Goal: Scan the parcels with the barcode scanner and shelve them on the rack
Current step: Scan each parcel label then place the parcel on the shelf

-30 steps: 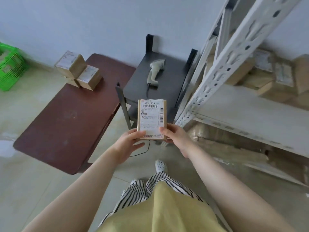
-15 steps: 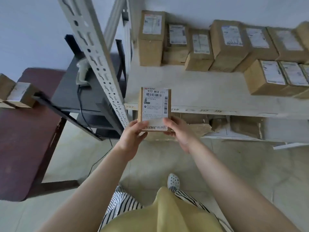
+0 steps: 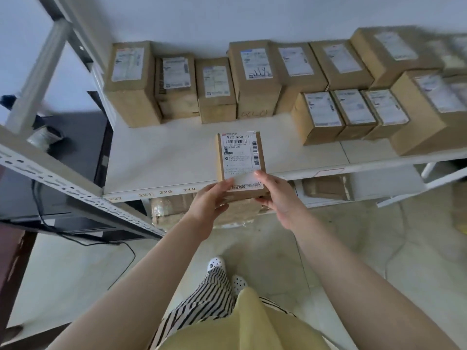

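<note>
From my head camera, the only view I have, I hold a small brown cardboard parcel with a white shipping label by its near end. My left hand curls round the lower left corner, thumb on the label's bottom edge; my right hand grips the lower right corner, thumb laid on top. The parcel hangs over the front edge of the white shelf board of the grey metal rack, label up, apparently not yet resting on it.

At the back of the board stands a row of brown cardboard boxes with white labels, and a second, nearer group sits to the right. Between them and the front edge lies a bare stretch straight ahead of my parcel. Handwritten slot numbers run along the shelf's front lip.

To do this well, I judge I should push the parcel forward, keep it level, set it down square in that stretch with the label readable, and release only once it lies flat, without nudging its neighbours.
</note>
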`<state>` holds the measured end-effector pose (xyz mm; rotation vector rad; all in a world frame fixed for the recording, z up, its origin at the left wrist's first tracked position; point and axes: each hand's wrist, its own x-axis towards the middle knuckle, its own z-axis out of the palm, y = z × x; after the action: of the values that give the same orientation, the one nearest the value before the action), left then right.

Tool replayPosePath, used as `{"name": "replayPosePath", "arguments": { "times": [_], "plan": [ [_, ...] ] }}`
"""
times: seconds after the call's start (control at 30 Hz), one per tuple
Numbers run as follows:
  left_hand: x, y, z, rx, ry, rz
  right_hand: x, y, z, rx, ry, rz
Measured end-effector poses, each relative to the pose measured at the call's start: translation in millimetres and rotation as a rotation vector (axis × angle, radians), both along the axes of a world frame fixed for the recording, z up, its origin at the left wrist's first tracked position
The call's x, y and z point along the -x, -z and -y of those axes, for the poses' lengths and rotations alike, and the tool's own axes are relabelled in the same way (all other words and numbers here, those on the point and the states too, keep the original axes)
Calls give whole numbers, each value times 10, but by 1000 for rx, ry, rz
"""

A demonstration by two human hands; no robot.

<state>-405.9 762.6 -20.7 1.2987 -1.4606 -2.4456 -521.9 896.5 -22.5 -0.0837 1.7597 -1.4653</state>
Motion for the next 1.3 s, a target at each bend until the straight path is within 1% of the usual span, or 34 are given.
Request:
{"name": "replayPosePath", "arguments": {
  "times": [0.13, 0.33, 0.4, 0.47, 0.67, 0.77, 0.87, 1.03, 1.17, 1.3],
  "plan": [
    [385, -5, -32, 6, 70, 11, 261, -75, -35, -51, 104, 30],
    [912, 6, -9, -6, 113, 14, 614, -212, -16, -159, 211, 68],
    [1060, 6, 1, -5, 128, 4, 708, -246, -3, -174, 221, 130],
    [1186, -18, 2, -1, 132, 5, 792, -256, -4, -126, 249, 210],
    [1652, 33, -67, 46, 71, 27, 1188, -197, -43, 121, 417, 390],
    [1908, 118, -172, 59, 6, 47, 1452, -139, -89, 171, 450, 456],
    [2121, 193, -306, 61, -67, 69, 1671, -82, -119, 173, 501, 488],
    [2334, 247, -428, 70, -183, 110, 1895, -73, -84, 131, 525, 508],
    [2382, 294, -420, 146, -190, 146, 1971, -22, -80, 87, 477, 535],
    [2427, 267, -390, 165, -217, 137, 2050, -9, -55, 84, 482, 549]
  ]
}}
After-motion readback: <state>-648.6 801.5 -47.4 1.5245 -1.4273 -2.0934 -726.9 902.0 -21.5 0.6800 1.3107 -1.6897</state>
